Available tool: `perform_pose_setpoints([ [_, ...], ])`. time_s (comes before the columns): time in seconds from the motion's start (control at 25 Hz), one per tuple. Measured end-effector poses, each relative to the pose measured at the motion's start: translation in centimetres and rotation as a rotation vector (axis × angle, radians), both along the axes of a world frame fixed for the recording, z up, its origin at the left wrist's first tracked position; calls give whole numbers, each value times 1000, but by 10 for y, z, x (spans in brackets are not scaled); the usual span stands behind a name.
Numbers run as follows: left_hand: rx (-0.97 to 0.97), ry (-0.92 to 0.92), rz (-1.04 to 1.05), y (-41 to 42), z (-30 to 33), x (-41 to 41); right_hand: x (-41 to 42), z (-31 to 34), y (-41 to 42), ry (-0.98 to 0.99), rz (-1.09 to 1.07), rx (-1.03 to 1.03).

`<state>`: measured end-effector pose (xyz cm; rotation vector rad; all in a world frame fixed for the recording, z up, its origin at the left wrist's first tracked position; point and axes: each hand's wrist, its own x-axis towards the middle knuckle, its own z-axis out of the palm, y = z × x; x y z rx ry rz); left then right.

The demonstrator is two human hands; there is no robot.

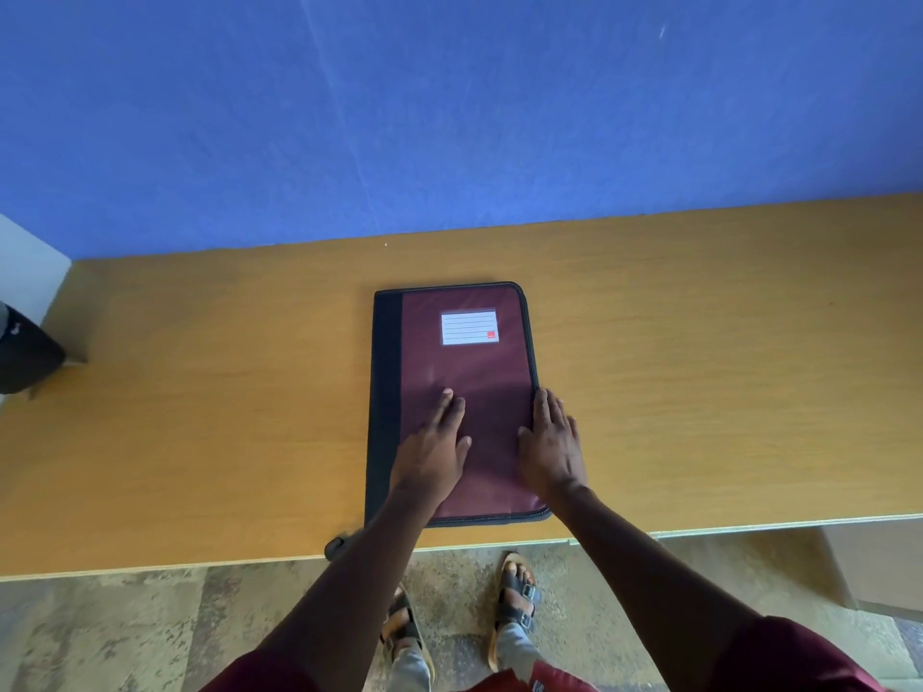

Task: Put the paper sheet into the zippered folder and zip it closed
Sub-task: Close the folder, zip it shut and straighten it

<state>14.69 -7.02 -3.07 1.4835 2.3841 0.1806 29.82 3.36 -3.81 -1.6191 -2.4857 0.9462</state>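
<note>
Head view is showing the zippered folder (457,402) lying closed on the wooden table (200,417), its long axis running away from the person, black spine on the left, label (469,327) at the far end. The left hand (434,452) is resting flat and open on the cover's near half; the right hand (552,452) is lying flat and open along the right, zippered edge, nearer to it. No paper sheet is showing; whether it is inside cannot be told. Zipping would likely be falling to the right hand.

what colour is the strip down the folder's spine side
Black strip beside the maroon cover, clearest in the head view.
</note>
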Motion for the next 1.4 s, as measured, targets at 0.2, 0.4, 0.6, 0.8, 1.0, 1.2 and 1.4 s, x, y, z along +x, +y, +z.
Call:
perform_pose_setpoints([
  [0.2, 70, -33, 22, -48, -2, -21, -13, 0, -43, -76, 68, 124],
  [0.4, 116, -57, 37, -90, -1, -39, -31, -1, -85, -53, 208, 149],
  [0.6, 107, -142, 90, -121, 2, -54, -54, -5, -131, 21, 278, 131],
  [0.8, 121, -303, 131, -153, -3, -66, -68, 1, -169, 85, 284, 210],
  [1.0, 180, -393, 87, -180, -5, -86, -70, -1, -204, 175, 207, 43],
  [1.2, 32, -508, -18, -186, 0, -99, -78, -1, -221, 148, 215, -19],
  [1.4, -17, -525, -173, -179, 6, -104, -90, -1, -228, 133, 196, -18],
])
